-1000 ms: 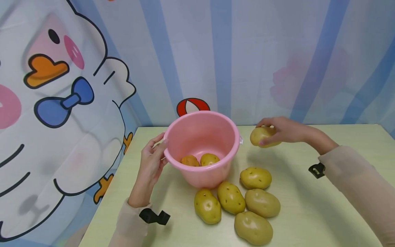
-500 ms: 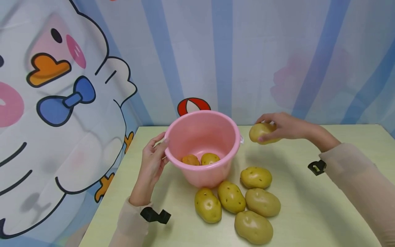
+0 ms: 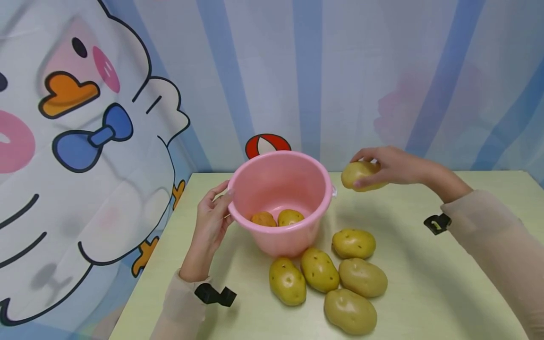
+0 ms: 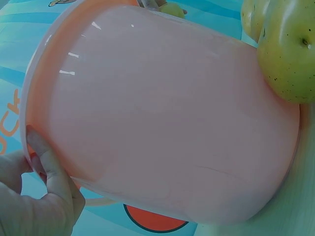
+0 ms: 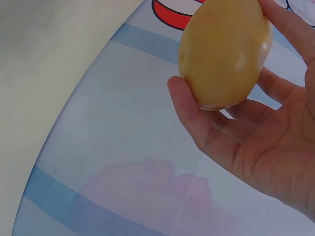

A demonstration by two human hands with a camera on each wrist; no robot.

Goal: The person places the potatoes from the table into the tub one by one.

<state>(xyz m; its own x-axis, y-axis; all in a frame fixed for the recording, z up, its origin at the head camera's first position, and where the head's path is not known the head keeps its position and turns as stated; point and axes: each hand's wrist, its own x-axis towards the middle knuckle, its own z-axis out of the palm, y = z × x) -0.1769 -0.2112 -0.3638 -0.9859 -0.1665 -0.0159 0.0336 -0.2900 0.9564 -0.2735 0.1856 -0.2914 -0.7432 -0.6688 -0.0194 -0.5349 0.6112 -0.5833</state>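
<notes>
A pink bucket [image 3: 289,238] stands on the table with two potatoes [image 3: 291,217] showing at its bottom. My left hand [image 3: 211,215] pinches the bucket's left rim; the left wrist view has the thumb and fingers [image 4: 47,160] on either side of that edge. To the right of the bucket, my right hand [image 3: 393,165] holds a pale yellow potato [image 3: 357,175] above the table, at about rim height. In the right wrist view, thumb and fingers curl around this potato [image 5: 224,54]. Several more potatoes [image 3: 319,270] lie in front of the bucket.
The pale wooden table [image 3: 433,293] ends at the back against a blue-striped cloth [image 3: 348,85]. A printed white bird [image 3: 106,189] covers the cloth at left. The nearest potatoes [image 3: 287,282] lie close against the bucket's front foot.
My right hand has risen slightly with the potato and drifted a little to the left. My left hand stays on the bucket's rim; the loose potatoes have not moved.
</notes>
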